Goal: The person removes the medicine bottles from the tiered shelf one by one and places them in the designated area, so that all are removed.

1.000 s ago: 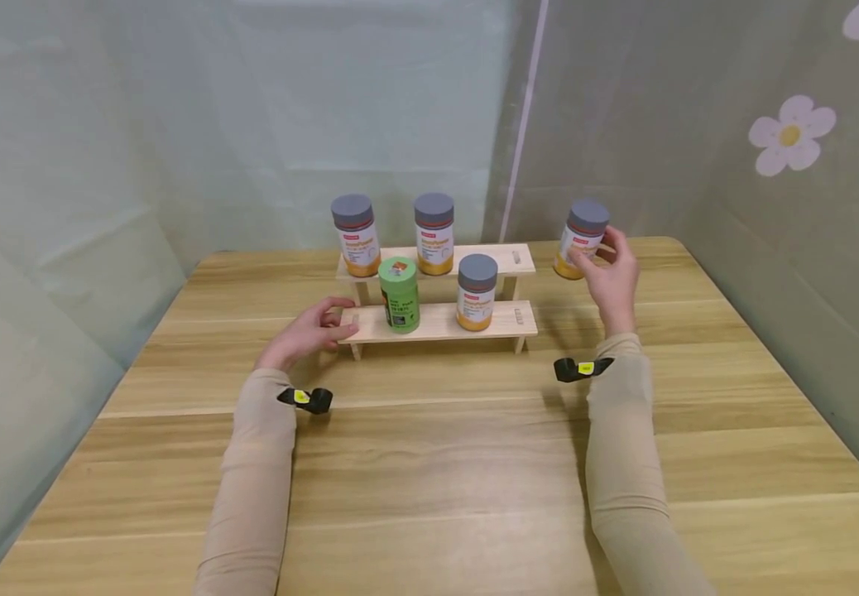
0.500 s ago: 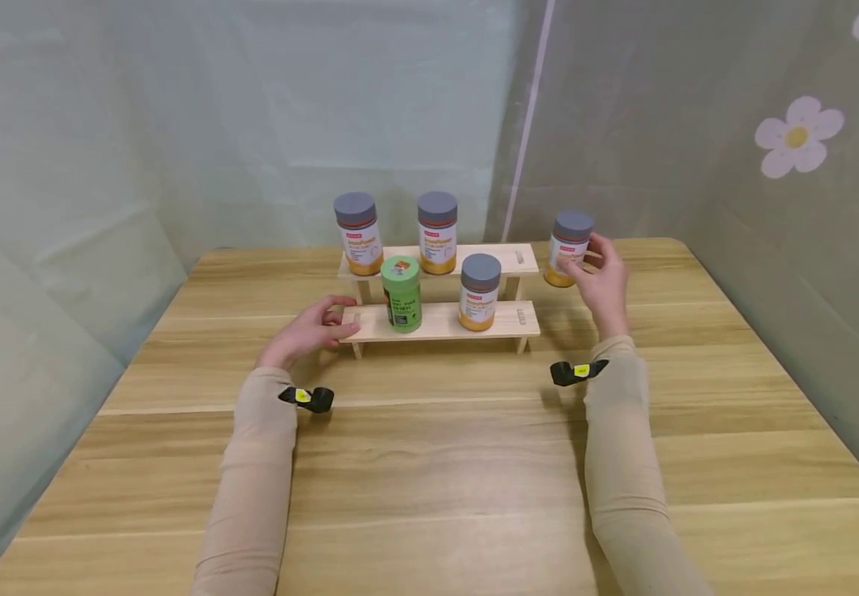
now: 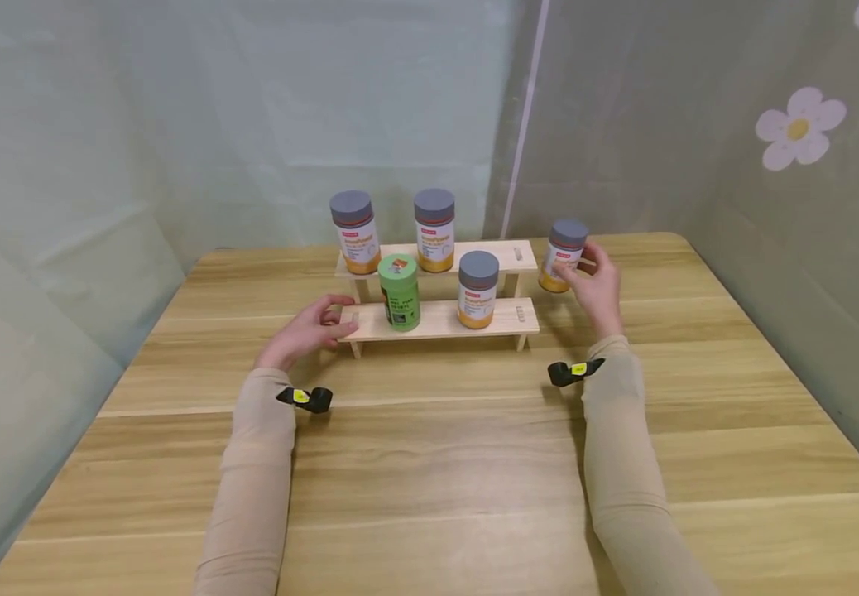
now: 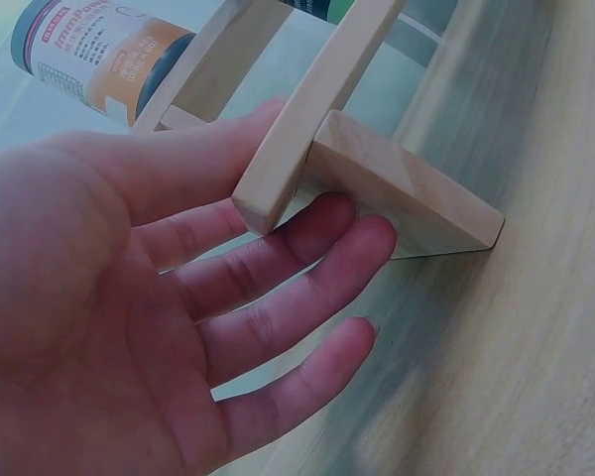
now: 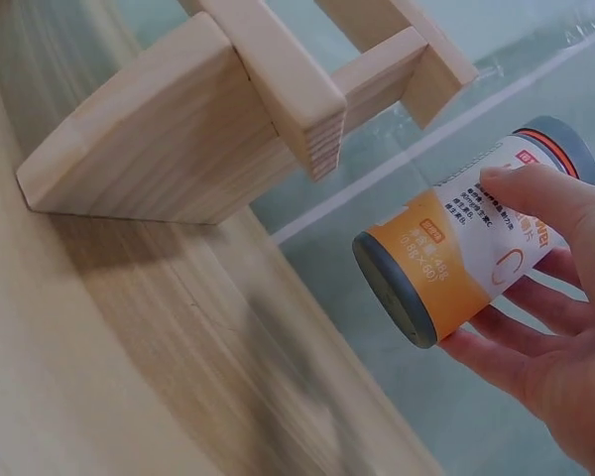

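Note:
My right hand [image 3: 597, 285] holds a supplement jar [image 3: 563, 255] with a grey lid and a white-and-orange label, right of the two-step wooden stand [image 3: 437, 323]. In the right wrist view the jar's grey base [image 5: 395, 290] hangs above the table, thumb on the label and fingers behind. At the stand's left end, my left hand [image 3: 310, 333] grips the lower step, thumb over the board and fingers beneath, as the left wrist view shows. A green jar [image 3: 400, 294] and a matching grey-lidded jar [image 3: 477, 291] stand on that step.
Two more grey-lidded jars, a left one [image 3: 355, 233] and a middle one [image 3: 434, 232], stand on the upper step. The stand sits toward the back of a wood-grain table [image 3: 437, 480]. Behind it hangs a pale curtain [image 3: 310, 108], with a flower-printed one at the right.
My right hand has brought its jar leftward and slightly down, closer to the stand's right end. The left hand keeps its grip on the lower step.

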